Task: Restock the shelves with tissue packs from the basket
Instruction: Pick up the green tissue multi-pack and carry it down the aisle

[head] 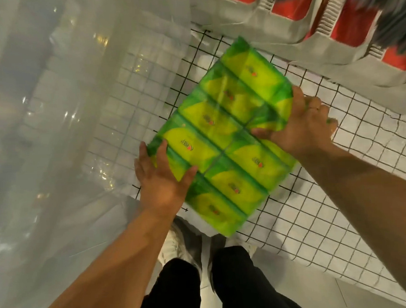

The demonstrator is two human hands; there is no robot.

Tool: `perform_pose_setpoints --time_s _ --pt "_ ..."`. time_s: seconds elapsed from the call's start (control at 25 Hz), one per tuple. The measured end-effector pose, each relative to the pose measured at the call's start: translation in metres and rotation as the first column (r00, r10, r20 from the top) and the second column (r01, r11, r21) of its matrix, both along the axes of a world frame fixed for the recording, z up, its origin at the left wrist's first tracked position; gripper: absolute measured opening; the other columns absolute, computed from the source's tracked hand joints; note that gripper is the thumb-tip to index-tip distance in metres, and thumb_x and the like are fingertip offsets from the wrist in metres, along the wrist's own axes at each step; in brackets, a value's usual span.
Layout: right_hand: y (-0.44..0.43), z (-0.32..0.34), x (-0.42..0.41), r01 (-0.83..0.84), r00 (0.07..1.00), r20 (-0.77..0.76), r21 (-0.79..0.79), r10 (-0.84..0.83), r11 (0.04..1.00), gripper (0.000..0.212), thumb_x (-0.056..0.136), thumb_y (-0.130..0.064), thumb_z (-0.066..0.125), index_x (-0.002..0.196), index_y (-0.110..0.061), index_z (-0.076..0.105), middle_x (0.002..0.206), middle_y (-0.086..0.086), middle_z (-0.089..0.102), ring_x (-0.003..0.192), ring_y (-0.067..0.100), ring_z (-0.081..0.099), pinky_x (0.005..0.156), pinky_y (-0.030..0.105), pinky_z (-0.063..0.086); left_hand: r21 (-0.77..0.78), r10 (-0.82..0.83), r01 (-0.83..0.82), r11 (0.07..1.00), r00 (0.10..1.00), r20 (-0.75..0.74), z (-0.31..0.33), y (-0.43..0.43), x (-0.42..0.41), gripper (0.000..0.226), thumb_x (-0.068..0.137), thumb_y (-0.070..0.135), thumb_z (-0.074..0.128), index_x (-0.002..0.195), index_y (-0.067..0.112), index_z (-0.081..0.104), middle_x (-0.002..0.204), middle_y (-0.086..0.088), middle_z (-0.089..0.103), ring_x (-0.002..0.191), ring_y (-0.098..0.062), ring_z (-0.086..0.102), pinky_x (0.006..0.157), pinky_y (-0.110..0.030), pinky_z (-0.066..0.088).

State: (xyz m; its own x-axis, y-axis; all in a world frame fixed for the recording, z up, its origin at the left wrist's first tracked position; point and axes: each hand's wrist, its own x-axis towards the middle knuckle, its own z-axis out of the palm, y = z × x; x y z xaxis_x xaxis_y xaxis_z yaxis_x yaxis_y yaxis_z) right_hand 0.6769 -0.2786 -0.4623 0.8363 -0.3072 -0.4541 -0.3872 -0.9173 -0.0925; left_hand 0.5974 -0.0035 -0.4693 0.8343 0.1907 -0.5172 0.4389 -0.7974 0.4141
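Green tissue pack (222, 139) held between left hand (161, 178) (near edge) and right hand (304, 125).

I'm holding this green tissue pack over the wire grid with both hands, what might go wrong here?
The left hand and right hand grip only opposite edges of the wide tissue pack, so its glossy wrap might slip or the pack sag along its middle seam. The wrap could also snag on the wire grid beneath.

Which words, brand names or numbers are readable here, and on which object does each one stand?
None is readable.
On the green tissue multipack: a small dark logo with a red mark on each pack, too blurred to read.
On the red packs: no text visible.
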Motion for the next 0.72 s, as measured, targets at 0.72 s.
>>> perform_pose_setpoints --time_s 0.72 --pt "-0.054 -0.029 -0.067 0.401 0.854 0.011 0.622 -0.520 0.672 0.082 0.074 -0.058 0.073 0.142 -0.043 0.029 0.110 0.008 0.060 0.089 0.022 0.063 0.064 0.033 0.058 -0.331 0.158 -0.191 0.924 0.980 -0.124 -0.025 -0.001 0.065 0.096 0.071 0.058 0.076 0.147 0.029 0.026 0.130 -0.001 0.053 0.117 -0.020 0.055 0.103 -0.037 0.045"
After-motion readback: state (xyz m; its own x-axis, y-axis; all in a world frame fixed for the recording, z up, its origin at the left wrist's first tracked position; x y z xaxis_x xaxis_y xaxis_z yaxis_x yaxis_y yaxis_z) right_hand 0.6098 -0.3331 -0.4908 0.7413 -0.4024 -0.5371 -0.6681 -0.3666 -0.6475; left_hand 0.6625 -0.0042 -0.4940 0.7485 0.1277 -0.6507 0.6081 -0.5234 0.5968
